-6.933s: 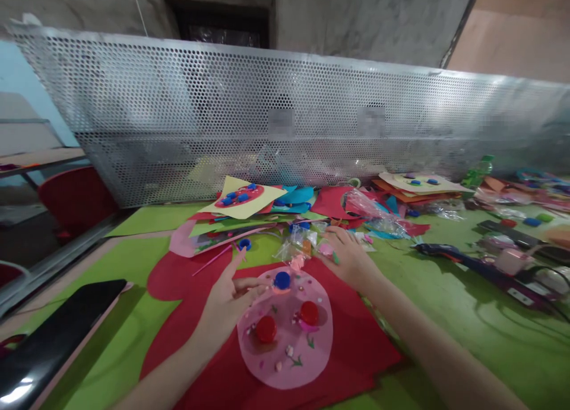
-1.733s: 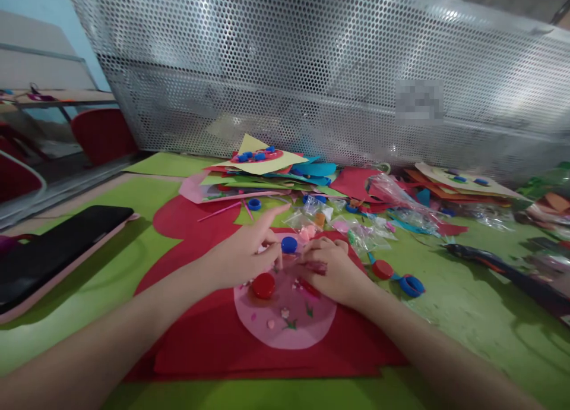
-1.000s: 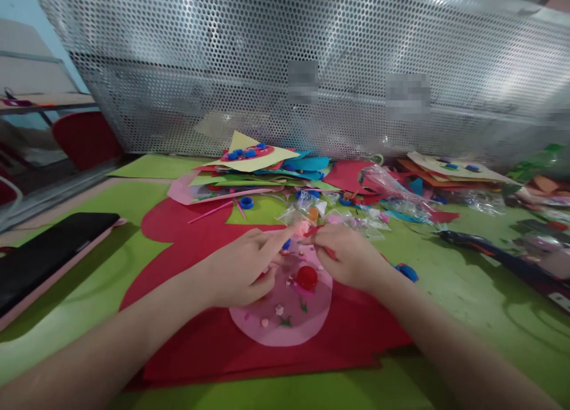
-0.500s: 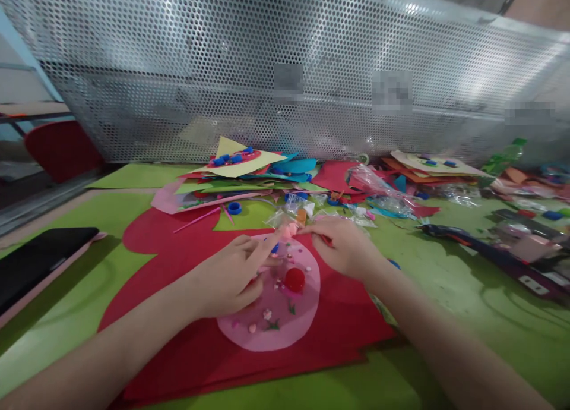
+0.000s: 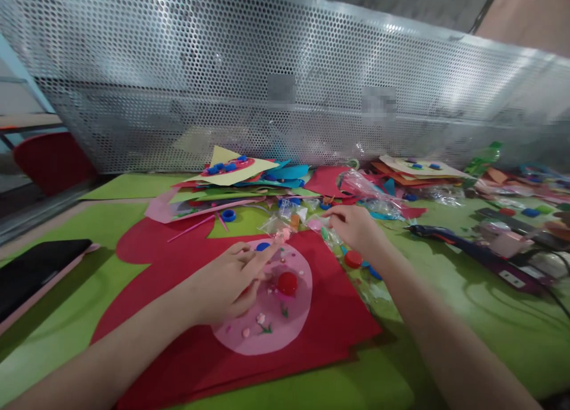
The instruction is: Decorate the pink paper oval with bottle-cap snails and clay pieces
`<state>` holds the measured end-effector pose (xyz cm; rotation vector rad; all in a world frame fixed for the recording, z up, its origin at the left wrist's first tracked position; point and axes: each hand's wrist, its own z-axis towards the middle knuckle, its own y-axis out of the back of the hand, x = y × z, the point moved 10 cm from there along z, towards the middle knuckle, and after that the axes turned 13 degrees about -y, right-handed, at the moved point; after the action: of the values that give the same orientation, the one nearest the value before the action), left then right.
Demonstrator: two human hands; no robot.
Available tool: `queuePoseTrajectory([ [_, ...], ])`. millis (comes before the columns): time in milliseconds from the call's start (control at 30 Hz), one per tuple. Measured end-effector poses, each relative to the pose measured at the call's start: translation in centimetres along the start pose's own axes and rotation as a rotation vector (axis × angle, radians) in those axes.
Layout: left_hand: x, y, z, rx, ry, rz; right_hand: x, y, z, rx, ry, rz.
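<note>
A pink paper oval (image 5: 289, 333) lies on a red paper shape (image 5: 178, 362), with small flowers, green leaf pieces and a red bottle cap (image 5: 287, 283) on it. My left hand (image 5: 229, 279) rests over the oval's left side. Its index finger stretches to a small pink piece (image 5: 284, 235) at the oval's top edge, while the other fingers bend loosely. A blue cap (image 5: 263, 247) sits just behind that finger. My right hand (image 5: 354, 227) is beside a clear plastic packet with pink contents (image 5: 315, 223), fingers pinched together; whatever is between them is hidden.
A phone (image 5: 42, 273) lies at left. Paper stacks (image 5: 240, 175) and plastic bags (image 5: 369, 190) line the perforated metal panel (image 5: 231, 71). At right are a dark corded tool (image 5: 467, 252) and a green bottle (image 5: 487, 157). Another red cap (image 5: 353, 259) lies by my right forearm.
My right hand has moved right, away from the pink piece, to the plastic packet. My left index finger stays at the pink piece. The view has shifted slightly.
</note>
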<state>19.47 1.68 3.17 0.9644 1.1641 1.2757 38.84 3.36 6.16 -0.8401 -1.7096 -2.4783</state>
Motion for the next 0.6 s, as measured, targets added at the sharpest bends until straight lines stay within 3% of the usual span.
queuePoseTrajectory([
  [133,-0.2,0.6,-0.1,-0.049,-0.04,0.028,-1.8,-0.5,1.0,0.007,-0.056,-0.1],
  [333,0.1,0.7,-0.3,-0.124,-0.038,0.013,-2.6,-3.8,1.2,0.108,-0.047,-0.22],
  [467,1.3,1.9,-0.6,-0.262,0.122,-0.026,-0.4,-3.7,0.7,0.1,0.048,-0.161],
  [600,2.2,3.2,-1.4,-0.437,0.269,-0.163,4.4,-2.6,-1.8,0.099,0.311,-0.025],
])
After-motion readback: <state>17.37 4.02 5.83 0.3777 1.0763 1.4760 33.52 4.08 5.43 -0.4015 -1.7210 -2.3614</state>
